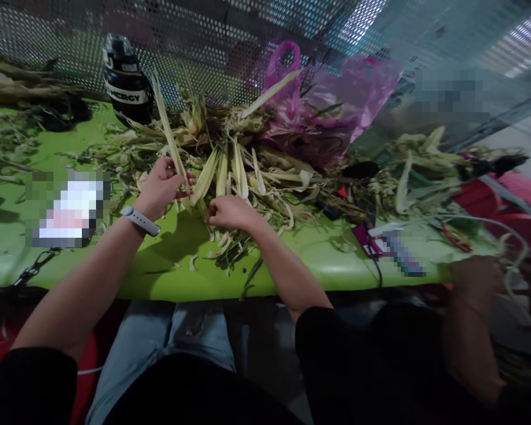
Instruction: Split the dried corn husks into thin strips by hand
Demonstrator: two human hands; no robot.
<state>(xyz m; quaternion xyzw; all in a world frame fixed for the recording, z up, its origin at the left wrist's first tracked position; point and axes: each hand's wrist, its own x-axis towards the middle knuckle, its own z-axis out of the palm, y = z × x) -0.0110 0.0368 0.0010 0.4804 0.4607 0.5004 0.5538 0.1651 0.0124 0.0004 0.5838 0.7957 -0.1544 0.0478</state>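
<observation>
My left hand [161,186], with a pale band on its wrist, has its fingers closed around the lower part of a long pale-yellow husk strip [167,130]. That strip stands tilted, its tip near the black bottle. Close beside it, my right hand [232,211] is closed with fingers curled at the lower ends of the husk strips [221,171] in the middle. What is between its fingertips is hidden. The strips fan out from a darker bunch behind them. Below both hands lie small torn bits [223,251] on the green tabletop [177,248].
Dry plant scraps [128,141] spread along the table's back. Behind stand a black bottle [128,88] and a pink plastic bag [318,124]. A blurred phone-like device [71,209] lies left; a purple object [366,239] and cable lie right. Another person's arm [473,313] is at far right.
</observation>
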